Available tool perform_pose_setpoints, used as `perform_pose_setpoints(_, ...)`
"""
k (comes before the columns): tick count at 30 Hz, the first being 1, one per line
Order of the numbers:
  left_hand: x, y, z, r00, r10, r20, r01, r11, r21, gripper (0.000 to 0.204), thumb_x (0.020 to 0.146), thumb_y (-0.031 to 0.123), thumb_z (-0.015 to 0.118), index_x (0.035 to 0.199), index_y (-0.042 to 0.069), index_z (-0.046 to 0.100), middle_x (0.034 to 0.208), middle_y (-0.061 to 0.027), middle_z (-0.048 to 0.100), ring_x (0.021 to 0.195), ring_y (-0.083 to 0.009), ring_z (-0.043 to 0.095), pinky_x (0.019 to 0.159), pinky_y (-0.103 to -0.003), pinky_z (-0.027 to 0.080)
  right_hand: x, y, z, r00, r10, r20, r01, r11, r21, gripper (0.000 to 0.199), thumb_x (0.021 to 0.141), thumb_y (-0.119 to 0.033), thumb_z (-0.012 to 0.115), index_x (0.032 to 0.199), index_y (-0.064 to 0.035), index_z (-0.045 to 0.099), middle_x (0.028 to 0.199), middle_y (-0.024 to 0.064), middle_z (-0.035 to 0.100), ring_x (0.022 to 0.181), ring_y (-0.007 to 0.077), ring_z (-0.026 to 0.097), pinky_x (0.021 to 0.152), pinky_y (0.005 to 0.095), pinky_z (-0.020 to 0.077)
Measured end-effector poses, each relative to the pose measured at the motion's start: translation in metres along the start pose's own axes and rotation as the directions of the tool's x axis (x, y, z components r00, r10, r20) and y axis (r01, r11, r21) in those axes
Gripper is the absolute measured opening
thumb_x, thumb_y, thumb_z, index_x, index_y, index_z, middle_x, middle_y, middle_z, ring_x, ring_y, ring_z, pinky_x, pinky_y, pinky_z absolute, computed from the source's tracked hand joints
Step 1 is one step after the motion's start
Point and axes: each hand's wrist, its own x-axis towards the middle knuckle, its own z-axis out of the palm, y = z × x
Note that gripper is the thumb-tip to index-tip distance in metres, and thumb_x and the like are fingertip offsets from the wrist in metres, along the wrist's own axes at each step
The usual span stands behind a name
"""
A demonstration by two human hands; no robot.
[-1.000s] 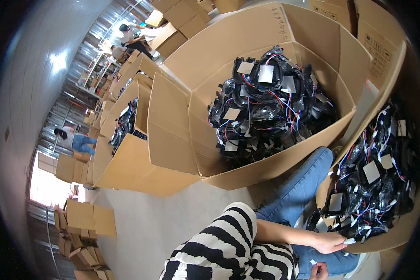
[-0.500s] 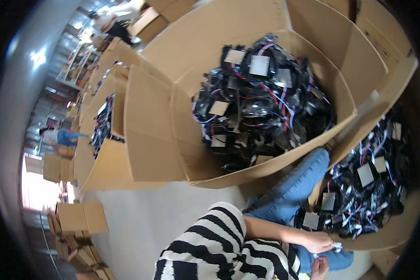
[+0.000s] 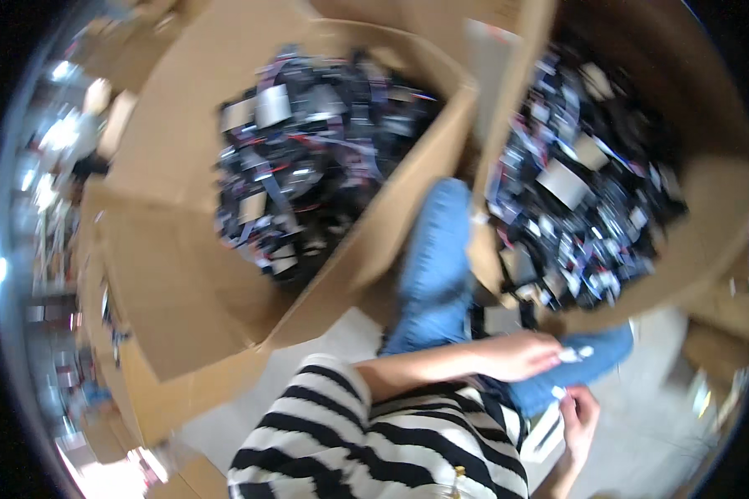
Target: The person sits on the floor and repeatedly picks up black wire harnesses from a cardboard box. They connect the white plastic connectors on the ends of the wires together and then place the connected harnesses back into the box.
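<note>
While the left hand (image 3: 520,355) pinches small white pieces (image 3: 576,354), their shape and material blurred, above a blue denim trouser leg (image 3: 612,348), and the right hand (image 3: 581,412) pinches a single white tab (image 3: 558,392) nearby, light, steady fingertip pressure should best prevent drops.

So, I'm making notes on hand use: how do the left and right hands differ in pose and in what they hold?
The left hand points toward the picture's right, while the right hand points upward. The left hand has a larger white item; the right hand has a smaller white item. Both are bare; blur hides the items' exact shapes.
</note>
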Motion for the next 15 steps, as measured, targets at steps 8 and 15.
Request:
perform_pose_setpoints(8, -0.002, 0.015, -0.012, 0.984, -0.154, 0.088, 0.171, 0.959, -0.228, 0.011, 0.083, 0.007, 0.049, 0.078, 0.000, 0.057, 0.066, -0.0020, 0.055, 0.062, -0.0080, 0.050, 0.057, -0.022, 0.039, 0.001, -0.019, -0.018, 0.938, -0.344, -0.039, 0.344, 0.918, 0.197, 0.006, 0.069, 0.002, 0.058, 0.074, 0.0004, 0.055, 0.069, 0.0063, 0.055, 0.062, 0.0168, 0.050, 0.057, 0.0274, 0.0377)
perform_pose_setpoints(15, 0.009, 0.012, -0.012, 0.968, -0.031, 0.250, 0.104, 0.954, -0.282, 0.015, 0.079, 0.009, 0.055, 0.084, -0.005, 0.061, 0.070, -0.0077, 0.058, 0.057, -0.0108, 0.051, 0.047, -0.022, 0.033, 0.009, -0.033, -0.024, 0.903, -0.424, -0.066, 0.426, 0.905, 0.014, 0.007, 0.067, 0.000, 0.060, 0.074, -0.0010, 0.058, 0.067, 0.0060, 0.053, 0.063, 0.0190, 0.049, 0.056, 0.0284, 0.0380)
